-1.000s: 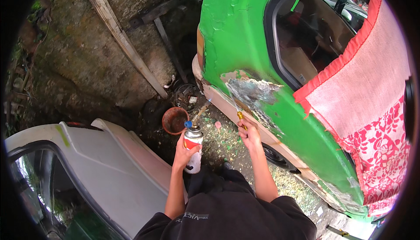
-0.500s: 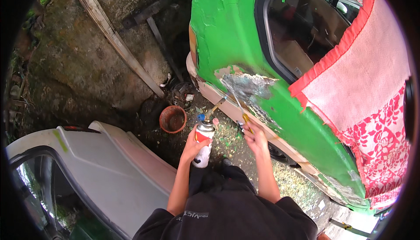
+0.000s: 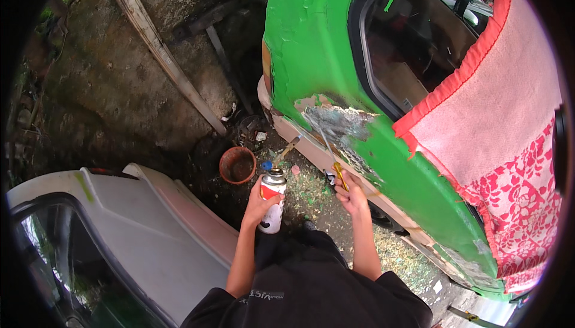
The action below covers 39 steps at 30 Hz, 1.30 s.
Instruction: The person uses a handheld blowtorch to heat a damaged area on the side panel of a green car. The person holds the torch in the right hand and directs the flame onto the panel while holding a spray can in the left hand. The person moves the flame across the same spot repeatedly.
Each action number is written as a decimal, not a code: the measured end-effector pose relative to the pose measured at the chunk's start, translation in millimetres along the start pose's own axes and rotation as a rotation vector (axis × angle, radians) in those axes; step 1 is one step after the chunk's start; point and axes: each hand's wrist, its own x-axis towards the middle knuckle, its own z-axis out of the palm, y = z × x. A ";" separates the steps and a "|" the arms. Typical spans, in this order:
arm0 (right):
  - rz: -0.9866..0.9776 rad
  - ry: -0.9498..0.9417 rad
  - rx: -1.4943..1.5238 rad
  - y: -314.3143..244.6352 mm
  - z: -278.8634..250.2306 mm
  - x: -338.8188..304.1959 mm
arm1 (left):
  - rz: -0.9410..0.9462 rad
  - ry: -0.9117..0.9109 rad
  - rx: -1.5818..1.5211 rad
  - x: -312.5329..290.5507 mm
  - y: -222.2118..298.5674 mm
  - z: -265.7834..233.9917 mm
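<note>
My left hand (image 3: 256,203) is wrapped round the white and red gas can of a blowtorch (image 3: 273,213). Its brass-coloured nozzle (image 3: 288,150), with a blue knob at the base, points up toward the lower side of a green car (image 3: 311,35). I cannot make out a flame. In my right hand (image 3: 354,196) is a screwdriver-like tool (image 3: 339,173) with a yellow handle and a long thin shaft. The shaft reaches to the bare, scraped patch (image 3: 341,123) on the car's side, where the green paint has come off; its exact tip is hard to see.
A pink and red patterned cloth (image 3: 467,106) drapes over the green car at the right. Behind the torch sits an orange-brown pot (image 3: 238,165). Paint flakes (image 3: 311,193) litter the ground between the green car and a grey-white car (image 3: 132,226) at the left.
The torch has shifted slightly left, its nozzle drawing back from the car's lower edge. My right hand, still holding the tool, has moved only a little, with its fingers turned slightly.
</note>
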 end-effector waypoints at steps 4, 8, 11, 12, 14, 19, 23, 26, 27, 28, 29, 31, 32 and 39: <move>0.032 -0.048 -0.041 -6.1 -23.5 -15.0 | 0.047 0.026 0.071 -14.7 4.5 -2.4; 0.048 -0.077 0.034 5.9 -15.6 -13.8 | 0.063 0.121 0.046 -19.4 0.1 -5.0; 0.060 -0.126 0.121 14.2 -9.8 -13.0 | 0.081 0.162 0.046 -26.1 2.7 -8.7; 0.075 -0.134 0.092 14.5 -4.1 -14.4 | 0.073 0.179 0.032 -32.4 4.9 -12.1; 0.093 -0.146 0.036 6.1 12.1 -18.4 | 0.088 0.250 0.050 -42.6 12.7 -10.8; 0.127 -0.140 -0.017 -5.3 31.1 -3.0 | 0.093 0.290 -0.028 -54.3 15.1 -16.9; 0.113 -0.102 0.017 -17.2 48.9 1.5 | 0.073 0.283 0.012 -49.4 17.9 -23.5; 0.134 -0.087 0.082 -19.9 50.9 2.4 | 0.080 0.241 0.020 -44.9 13.9 -26.5; 0.130 -0.088 0.081 -19.6 48.9 1.7 | 0.063 0.221 0.056 -43.5 12.8 -26.7; 0.127 -0.089 0.080 -19.4 46.7 2.6 | 0.064 0.213 0.055 -42.6 12.0 -26.1; 0.124 -0.091 0.078 -20.0 44.2 3.7 | 0.065 0.207 0.053 -41.7 11.1 -24.8; 0.168 -0.103 0.124 -24.0 41.0 8.5 | 0.069 0.194 0.077 -41.0 17.0 -18.6; 0.191 -0.110 0.145 -25.5 38.2 9.8 | 0.073 0.188 0.076 -42.2 17.5 -14.0; 0.281 -0.153 0.132 -30.6 22.6 26.0 | 0.079 0.194 0.091 -45.4 13.5 15.8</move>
